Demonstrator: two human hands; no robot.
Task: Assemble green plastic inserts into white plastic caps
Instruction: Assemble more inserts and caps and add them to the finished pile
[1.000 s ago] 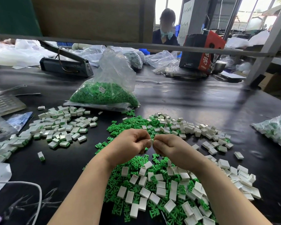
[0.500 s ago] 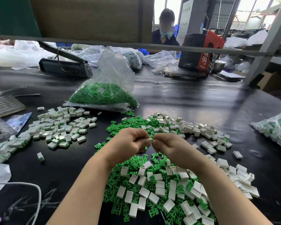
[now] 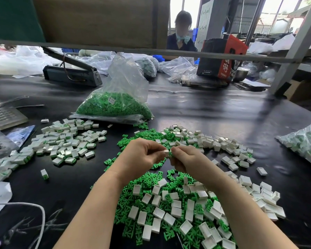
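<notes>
Left hand (image 3: pixel 142 157) pinches a white cap (image 3: pixel 166 152); right hand (image 3: pixel 185 159) pinches something hidden at three o'clock. Misalignment could jam it.

The bench (image 3: pixel 214 112) wears a smooth, glossy black sheet. On it lie matt white plastic caps (image 3: pixel 158 212) among matt green plastic inserts (image 3: pixel 126 203). Behind them, a crinkled clear plastic bag (image 3: pixel 126 81) shines; a brown cardboard panel (image 3: pixel 97 20) hangs above.
</notes>
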